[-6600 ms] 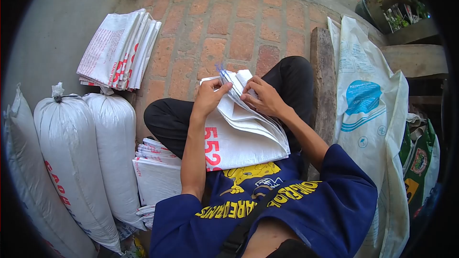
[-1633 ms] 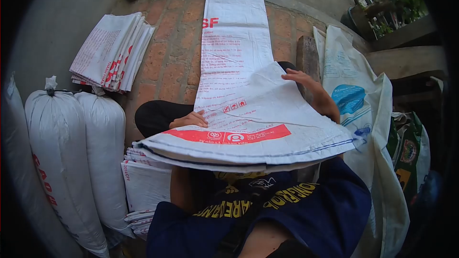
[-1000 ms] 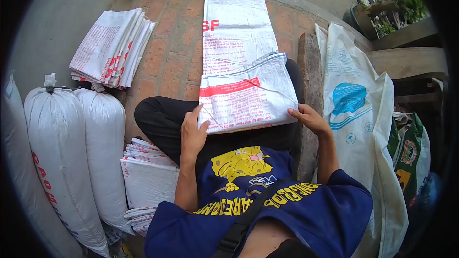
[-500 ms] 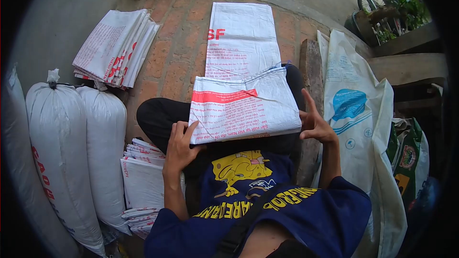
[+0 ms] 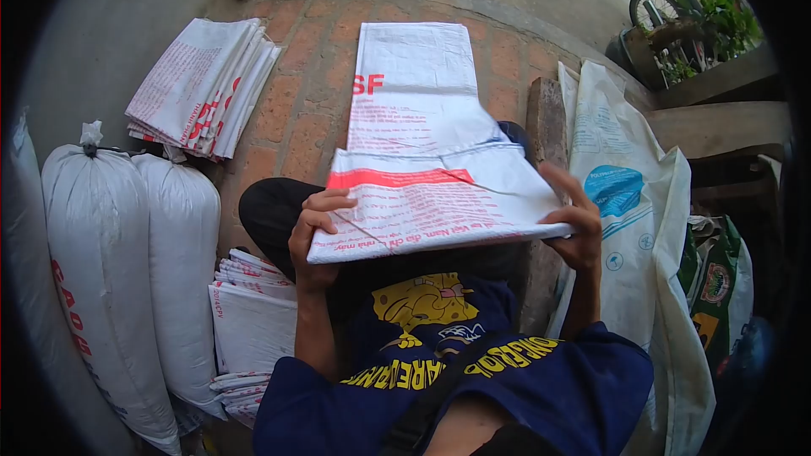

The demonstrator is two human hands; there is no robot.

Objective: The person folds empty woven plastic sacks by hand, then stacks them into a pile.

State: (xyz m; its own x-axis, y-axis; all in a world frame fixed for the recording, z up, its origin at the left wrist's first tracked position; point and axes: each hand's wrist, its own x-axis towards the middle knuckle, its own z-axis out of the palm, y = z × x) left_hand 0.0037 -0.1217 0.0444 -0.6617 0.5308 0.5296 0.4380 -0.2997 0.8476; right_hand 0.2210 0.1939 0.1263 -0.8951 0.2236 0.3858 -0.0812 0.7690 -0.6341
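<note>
A white woven plastic sack (image 5: 422, 194) with red print lies partly folded over my lap, its far end stretched out flat on the brick floor. My left hand (image 5: 321, 224) grips its near left corner, fingers on top and thumb underneath. At the near right corner my right hand (image 5: 579, 218) is closed on the edge, with the thumb below. Between my hands the near folded edge is lifted a little and pulled straight. A dark seam crosses the sack where the folded part ends.
Folded sacks (image 5: 198, 84) are stacked at the upper left, with another stack (image 5: 249, 312) beside my left leg. Full tied sacks (image 5: 101, 279) stand at the left. A wooden beam (image 5: 547, 127) and a large white sack (image 5: 629, 228) lie at the right.
My right hand has gone from open beside the sack to closed on its right corner. The near edge has risen and the sack has been drawn towards me.
</note>
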